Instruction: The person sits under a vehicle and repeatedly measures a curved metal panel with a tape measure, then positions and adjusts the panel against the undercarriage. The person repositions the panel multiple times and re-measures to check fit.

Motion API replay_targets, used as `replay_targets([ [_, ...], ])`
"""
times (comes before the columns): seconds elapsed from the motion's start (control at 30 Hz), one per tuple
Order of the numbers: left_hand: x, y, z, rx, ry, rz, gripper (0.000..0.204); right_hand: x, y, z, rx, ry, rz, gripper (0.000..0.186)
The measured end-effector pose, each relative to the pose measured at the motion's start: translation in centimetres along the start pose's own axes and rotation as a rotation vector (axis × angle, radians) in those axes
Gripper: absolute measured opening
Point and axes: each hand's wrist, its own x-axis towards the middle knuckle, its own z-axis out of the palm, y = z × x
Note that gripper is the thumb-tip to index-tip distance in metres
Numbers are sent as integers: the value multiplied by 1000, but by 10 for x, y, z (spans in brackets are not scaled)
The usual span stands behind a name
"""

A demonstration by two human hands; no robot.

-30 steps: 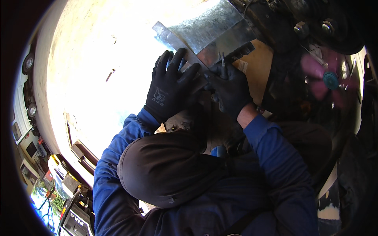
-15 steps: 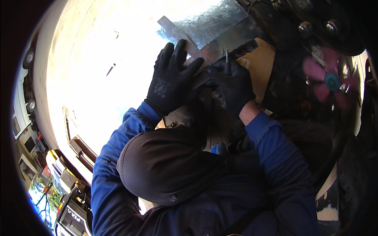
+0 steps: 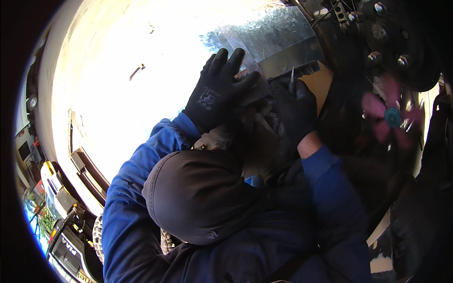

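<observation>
My left hand [image 3: 219, 87], in a black glove, presses down with its fingers spread on a flat metal straightedge [image 3: 257, 89]. Beneath lies a sheet of shiny grey metal [image 3: 278, 35], its far part glaring in the light. Closed in a black glove, my right hand [image 3: 296, 106] grips a thin pointed scriber [image 3: 292, 75], tip upward, close to the near edge of the sheet. The fingers hide most of the scriber's shaft. A tan piece of cardboard [image 3: 321, 84] sits right beside that hand.
At the right a small fan [image 3: 392, 117] with pink blades spins near a dark hub with several bolts [image 3: 374, 58]. A dark cap [image 3: 198, 198] covers the lower middle. A small dark sliver [image 3: 137, 71] lies on the bright ground; vehicles stand far left.
The view has shifted, so hands and sheet appear farther right. The straightedge now lies closer to the sheet's middle. The right hand still grips the scriber, held more upright.
</observation>
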Motion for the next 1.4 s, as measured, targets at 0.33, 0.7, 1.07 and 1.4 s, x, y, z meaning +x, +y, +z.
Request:
replay_targets([
  [0.33,-2,0,-1,-14,65,18,61,-41,-62,-48,-513,-188,-564,52],
  [0.7,-3,2,-3,-29,84,0,49,-2,-106,-12,-1186,-212,-493,41],
  [1.07,-5,0,1,-21,82,-10,55,-12,-134,-5,-1400,-321,-383,36],
  [1.4,-5,1,2,-10,72,-13,52,-12,-140,4,-1389,-269,-400,34],
])
